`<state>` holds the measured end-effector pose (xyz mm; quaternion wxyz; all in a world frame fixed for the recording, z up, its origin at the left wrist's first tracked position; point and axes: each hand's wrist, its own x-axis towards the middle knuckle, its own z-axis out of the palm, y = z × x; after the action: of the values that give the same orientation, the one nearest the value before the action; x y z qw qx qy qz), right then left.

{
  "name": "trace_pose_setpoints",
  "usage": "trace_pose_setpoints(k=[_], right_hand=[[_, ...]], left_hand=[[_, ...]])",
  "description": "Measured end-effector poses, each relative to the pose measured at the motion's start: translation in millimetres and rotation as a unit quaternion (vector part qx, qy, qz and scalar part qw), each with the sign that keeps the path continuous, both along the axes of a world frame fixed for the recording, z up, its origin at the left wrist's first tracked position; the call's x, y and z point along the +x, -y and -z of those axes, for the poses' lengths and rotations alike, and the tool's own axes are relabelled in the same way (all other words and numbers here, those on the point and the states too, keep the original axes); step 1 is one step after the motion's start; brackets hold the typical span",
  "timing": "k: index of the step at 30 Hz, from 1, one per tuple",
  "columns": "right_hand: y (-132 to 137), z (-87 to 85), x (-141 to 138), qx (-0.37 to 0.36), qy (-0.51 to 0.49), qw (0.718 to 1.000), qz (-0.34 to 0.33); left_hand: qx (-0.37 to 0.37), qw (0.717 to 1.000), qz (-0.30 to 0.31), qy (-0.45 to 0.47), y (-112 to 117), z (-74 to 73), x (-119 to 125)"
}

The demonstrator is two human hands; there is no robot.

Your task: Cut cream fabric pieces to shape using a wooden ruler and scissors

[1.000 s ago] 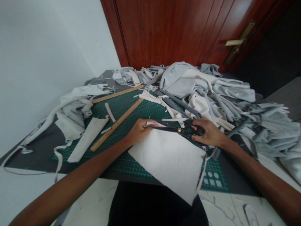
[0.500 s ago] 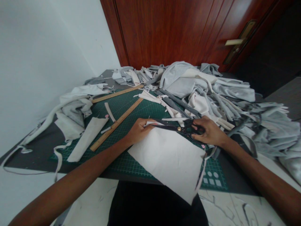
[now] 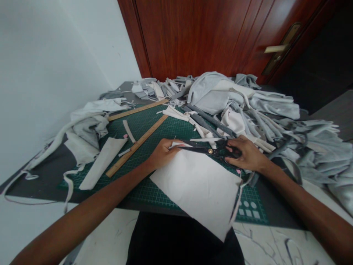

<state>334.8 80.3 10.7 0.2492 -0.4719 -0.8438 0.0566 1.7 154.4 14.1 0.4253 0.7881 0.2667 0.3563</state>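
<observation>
Right now, the person's left hand (image 3: 164, 154) is pinching the far edge of a white fabric sheet (image 3: 195, 193) between thumb and fingers, closed down on the cloth, while the right hand (image 3: 248, 156) is curled around the finger loops of a pair of black scissors (image 3: 211, 151), holding them firmly. The blades are pointing left, nearly closed, with their tips reaching toward the left hand along the sheet's far edge; exactly where they meet the cloth is hard to tell. The sheet is lying on a green cutting mat (image 3: 154, 191), its near corner hanging past the mat's near edge. Printed circles and squares are showing at the mat's near right corner, but no writing can be read there. Left of the hands, a wooden ruler (image 3: 136, 145) is lying diagonally on the mat, its markings too small to read. A heap of grey and white fabric scraps (image 3: 248, 106) is sprawling across the far right, below a reddish wooden door (image 3: 193, 36).
</observation>
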Motion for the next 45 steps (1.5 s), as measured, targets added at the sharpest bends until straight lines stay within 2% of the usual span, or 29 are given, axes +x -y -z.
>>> trace_pose_setpoints(k=[9,20,33,45], right_hand=[[-1.4,3.8,4.2,0.001,0.006,1.000,-0.011],[-1.0,1.7,3.4,0.000,0.008,1.000,-0.005],[-1.7,5.6,3.4,0.018,0.017,1.000,-0.007],[-0.6,0.2,-0.5,0.022,0.009,1.000,-0.012]], left_hand=[[-0.002,1.000,-0.010,-0.005,-0.7,3.6,-0.7],[0.004,1.000,0.004,0.004,-0.5,2.3,-0.3],[0.007,1.000,-0.009,0.000,-0.4,1.7,0.0],[0.011,1.000,-0.005,0.013,-1.2,2.4,0.5]])
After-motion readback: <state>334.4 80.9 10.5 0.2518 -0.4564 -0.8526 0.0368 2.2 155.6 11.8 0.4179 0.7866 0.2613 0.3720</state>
